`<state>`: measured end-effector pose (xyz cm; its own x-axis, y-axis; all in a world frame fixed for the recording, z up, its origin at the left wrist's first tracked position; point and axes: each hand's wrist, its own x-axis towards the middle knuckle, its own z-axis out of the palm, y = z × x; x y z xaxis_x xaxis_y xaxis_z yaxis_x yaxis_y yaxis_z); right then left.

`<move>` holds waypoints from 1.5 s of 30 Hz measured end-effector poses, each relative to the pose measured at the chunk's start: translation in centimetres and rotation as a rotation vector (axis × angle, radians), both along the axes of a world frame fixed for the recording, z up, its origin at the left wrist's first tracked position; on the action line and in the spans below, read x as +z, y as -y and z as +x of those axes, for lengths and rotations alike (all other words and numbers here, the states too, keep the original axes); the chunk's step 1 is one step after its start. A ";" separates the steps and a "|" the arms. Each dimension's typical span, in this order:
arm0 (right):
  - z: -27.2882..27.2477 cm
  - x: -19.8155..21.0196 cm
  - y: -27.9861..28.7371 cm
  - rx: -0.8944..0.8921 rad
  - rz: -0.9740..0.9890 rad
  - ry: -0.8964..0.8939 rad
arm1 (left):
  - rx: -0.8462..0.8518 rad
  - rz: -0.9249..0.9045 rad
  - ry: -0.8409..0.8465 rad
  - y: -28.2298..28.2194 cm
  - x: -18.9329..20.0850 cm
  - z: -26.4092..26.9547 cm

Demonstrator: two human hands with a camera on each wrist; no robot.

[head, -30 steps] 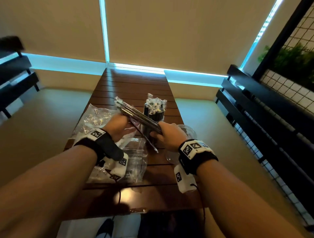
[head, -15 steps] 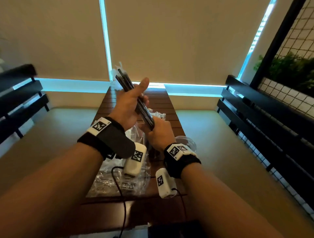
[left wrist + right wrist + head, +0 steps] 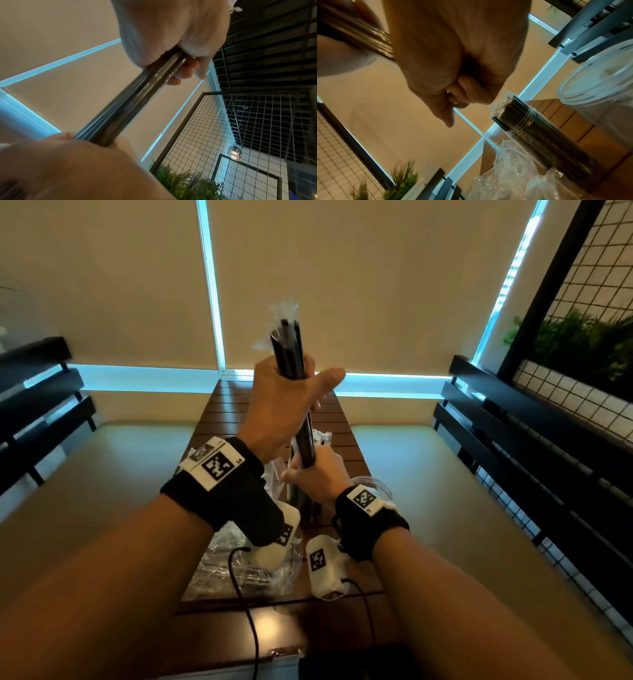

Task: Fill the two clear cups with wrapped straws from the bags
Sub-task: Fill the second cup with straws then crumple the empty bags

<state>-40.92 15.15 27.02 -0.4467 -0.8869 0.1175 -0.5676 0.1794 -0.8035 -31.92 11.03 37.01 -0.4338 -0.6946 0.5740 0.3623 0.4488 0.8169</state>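
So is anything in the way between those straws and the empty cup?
Nothing visible. The left hand and right hand hold the straw bundle upright above the table; the empty cup stands just beside the full cup, its mouth uncovered.

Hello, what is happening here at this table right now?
A person is holding a bundle of wrapped black straws upright above the table, left hand near the top, right hand at the bottom. One clear cup is already full of straws; the other cup looks empty. Opened bags lie nearby.

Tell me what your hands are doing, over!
Both hands grip straw bundle, upright. One cup full, other cup empty. Nothing blocking.
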 end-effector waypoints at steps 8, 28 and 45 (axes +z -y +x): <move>-5.1 -1.9 -3.8 -0.251 0.353 -0.585 | 0.121 0.158 0.024 2.4 -2.8 -0.5; -4.0 -7.0 -6.4 -0.051 0.196 -0.405 | -0.026 0.066 0.533 2.4 -18.3 -6.3; -5.6 -8.9 -4.9 -0.021 0.292 -0.393 | 0.329 -0.580 0.812 2.3 -19.3 -6.3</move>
